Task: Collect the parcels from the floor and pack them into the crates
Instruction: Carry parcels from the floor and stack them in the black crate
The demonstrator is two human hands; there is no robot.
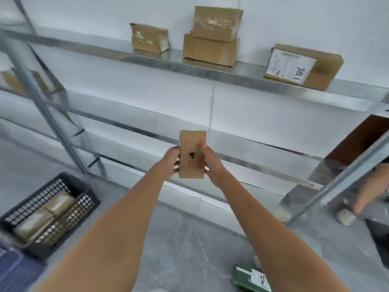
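Both hands hold a small cardboard parcel [192,153] out in front at arm's length — left hand [171,160] and right hand [211,163] with fingers curled round its long edges. The black crate [84,199] sits low on the floor to the left, already holding parcels — best to keep the two-sided grip, turn left, and lower it flat into the free space.

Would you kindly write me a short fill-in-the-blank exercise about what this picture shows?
1. The small cardboard parcel is held by ____ hands, the left hand and the right hand.
2. The black crate stands on the ____ at lower left.
3. On the top shelf, one box sits stacked on another, so the shelf holds ____ cardboard boxes in all.
4. The green parcel lies on the floor near the ____ forearm.

Missing words: both; floor; four; right
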